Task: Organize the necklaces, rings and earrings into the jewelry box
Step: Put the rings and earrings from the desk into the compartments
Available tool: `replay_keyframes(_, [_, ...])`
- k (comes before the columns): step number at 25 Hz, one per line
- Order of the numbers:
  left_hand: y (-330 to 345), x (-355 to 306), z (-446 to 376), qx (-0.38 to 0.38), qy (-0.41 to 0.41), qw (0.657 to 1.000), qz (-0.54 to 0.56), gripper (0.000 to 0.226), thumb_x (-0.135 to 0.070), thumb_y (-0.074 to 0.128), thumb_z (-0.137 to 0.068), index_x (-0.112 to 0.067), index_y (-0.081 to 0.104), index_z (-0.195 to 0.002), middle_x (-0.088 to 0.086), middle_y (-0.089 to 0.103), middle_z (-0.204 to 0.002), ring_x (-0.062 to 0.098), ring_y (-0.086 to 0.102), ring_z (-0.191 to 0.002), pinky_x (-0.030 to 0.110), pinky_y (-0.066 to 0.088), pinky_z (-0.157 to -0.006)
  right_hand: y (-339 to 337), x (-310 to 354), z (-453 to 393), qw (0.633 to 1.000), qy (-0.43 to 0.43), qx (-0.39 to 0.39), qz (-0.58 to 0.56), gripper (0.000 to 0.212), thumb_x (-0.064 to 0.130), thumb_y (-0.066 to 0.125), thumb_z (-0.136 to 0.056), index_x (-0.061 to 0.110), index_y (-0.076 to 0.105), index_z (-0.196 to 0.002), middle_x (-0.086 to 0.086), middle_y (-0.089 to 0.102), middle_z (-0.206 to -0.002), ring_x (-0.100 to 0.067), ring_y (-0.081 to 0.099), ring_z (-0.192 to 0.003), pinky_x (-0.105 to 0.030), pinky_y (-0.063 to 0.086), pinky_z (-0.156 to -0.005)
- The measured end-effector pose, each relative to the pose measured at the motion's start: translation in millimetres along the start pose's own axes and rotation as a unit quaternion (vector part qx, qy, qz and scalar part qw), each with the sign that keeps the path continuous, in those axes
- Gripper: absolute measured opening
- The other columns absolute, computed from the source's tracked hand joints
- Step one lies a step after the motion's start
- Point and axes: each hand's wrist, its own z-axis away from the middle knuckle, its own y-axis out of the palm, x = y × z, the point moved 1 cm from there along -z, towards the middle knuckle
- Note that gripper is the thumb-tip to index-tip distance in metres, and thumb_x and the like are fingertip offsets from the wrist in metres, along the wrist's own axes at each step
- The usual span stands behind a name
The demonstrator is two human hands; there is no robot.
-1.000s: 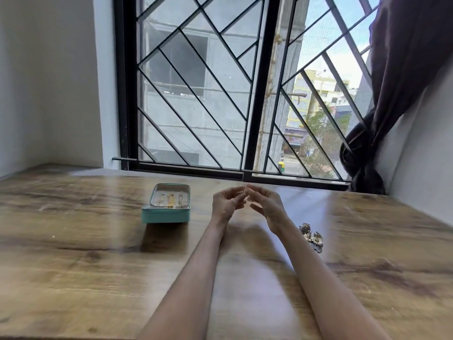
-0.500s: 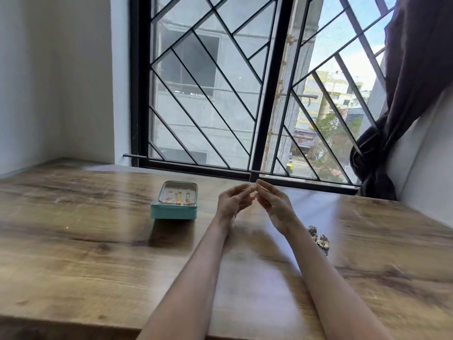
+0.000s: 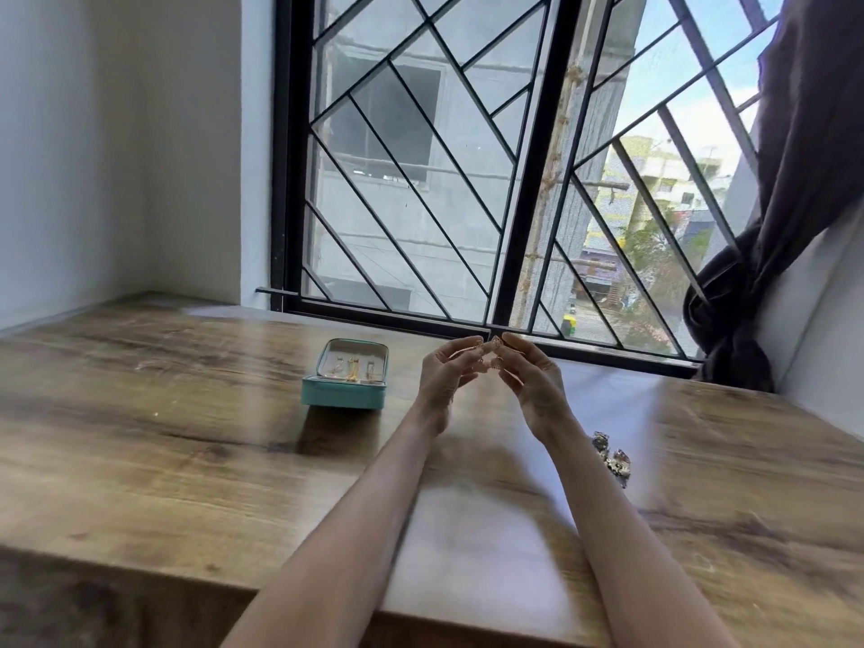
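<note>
Over the last second the two hands stay raised together above the wooden desk (image 3: 140, 437), and the view has swung a little so that the box and the loose pieces sit further right and lower than before; the things themselves have not moved. The left hand (image 3: 444, 376) and the right hand (image 3: 533, 381) face each other with fingers curled, their tips meeting on a small gold-coloured piece of jewellery (image 3: 494, 341) held between them. It is too small and blurred to say whether it is a ring or an earring. Both hands pinch it, which suggests the piece is being turned or fastened before it goes into the box, so this item is not yet stowed.

The shallow teal jewelry box (image 3: 346, 395) lies open on the desk to the left of the hands, near them, with a few gold pieces already in its pale lining. A small heap of silver-toned jewellery (image 3: 610, 456) waits on the desk just beside the right forearm, so more sorting remains.

The desk is brown wood grain with a pale glare across its middle. Behind it stands a black-framed window with diagonal bars (image 3: 514, 180), white walls to the left, and a dark knotted curtain (image 3: 757, 273) on the right.
</note>
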Motion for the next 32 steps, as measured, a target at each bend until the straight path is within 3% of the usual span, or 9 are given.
replay_keyframes(5, [-33, -54, -5, -0.024, 0.04, 0.995, -0.085, 0.013, -0.002, 0.068, -0.08, -0.013, 0.067, -0.087, 0.001, 0.07, -0.075, 0.011, 0.063, -0.066, 0.024, 0.053, -0.068, 51, -2, 4, 0.996, -0.053, 0.063, 0.039, 0.025, -0.002, 0.063, -0.083, 0.009, 0.064, -0.106, -0.008, 0.07, -0.087, -0.017, 0.066, -0.081, -0.028, 0.054, -0.081])
replay_keyframes(8, [-63, -90, -5, -0.044, 0.06, 0.99, -0.116, 0.013, 0.0, 0.067, -0.081, -0.011, 0.067, -0.088, -0.004, 0.072, -0.069, 0.01, 0.065, -0.063, 0.022, 0.055, -0.065, 97, -5, 0, 0.995, -0.073, 0.057, 0.026, 0.027, -0.006, 0.06, -0.085, 0.006, 0.063, -0.109, -0.012, 0.068, -0.087, -0.016, 0.065, -0.075, -0.024, 0.056, -0.077])
replay_keyframes(14, [-125, -124, 6, -0.104, 0.035, 0.964, -0.244, 0.014, -0.001, 0.07, -0.078, -0.014, 0.065, -0.081, -0.004, 0.067, -0.065, 0.001, 0.06, -0.044, 0.02, 0.048, -0.057, 162, -26, 4, 0.997, 0.002, 0.023, 0.079, 0.021, -0.003, 0.059, -0.086, 0.002, 0.061, -0.107, -0.011, 0.062, -0.087, -0.015, 0.059, -0.07, -0.022, 0.054, -0.061])
replay_keyframes(16, [-141, -125, 11, -0.117, 0.02, 0.953, -0.279, 0.012, -0.003, 0.071, -0.078, -0.013, 0.065, -0.081, -0.007, 0.067, -0.056, 0.0, 0.06, -0.041, 0.017, 0.044, -0.05, 168, -37, 7, 0.996, 0.034, -0.006, 0.085, 0.022, -0.006, 0.055, -0.085, 0.007, 0.06, -0.103, -0.011, 0.06, -0.093, -0.017, 0.059, -0.074, -0.027, 0.055, -0.064])
replay_keyframes(21, [-153, -116, 27, -0.106, -0.013, 0.964, -0.245, 0.024, 0.008, 0.068, -0.077, 0.01, 0.064, -0.101, 0.01, 0.063, -0.073, 0.004, 0.061, -0.042, 0.013, 0.049, -0.044, 171, -47, 13, 0.993, 0.054, -0.042, 0.098, 0.025, -0.01, 0.048, -0.086, 0.009, 0.057, -0.099, -0.006, 0.057, -0.088, -0.016, 0.057, -0.071, -0.032, 0.055, -0.064])
replay_keyframes(27, [-149, -102, 32, -0.124, -0.012, 0.97, -0.209, 0.027, 0.006, 0.071, -0.075, 0.008, 0.064, -0.101, 0.011, 0.067, -0.079, 0.008, 0.064, -0.045, 0.015, 0.051, -0.046, 159, -46, 16, 0.986, 0.047, -0.047, 0.154, 0.027, -0.011, 0.047, -0.084, 0.011, 0.058, -0.096, -0.012, 0.057, -0.094, -0.019, 0.056, -0.071, -0.033, 0.056, -0.065])
replay_keyframes(32, [-153, -93, 41, -0.13, -0.032, 0.974, -0.181, 0.014, 0.009, 0.067, -0.076, 0.001, 0.065, -0.088, 0.016, 0.067, -0.083, 0.014, 0.067, -0.053, 0.023, 0.058, -0.054, 168, -45, 23, 0.968, 0.042, 0.004, 0.248, 0.027, -0.01, 0.049, -0.083, 0.01, 0.056, -0.099, -0.008, 0.058, -0.09, -0.022, 0.061, -0.075, -0.034, 0.057, -0.062])
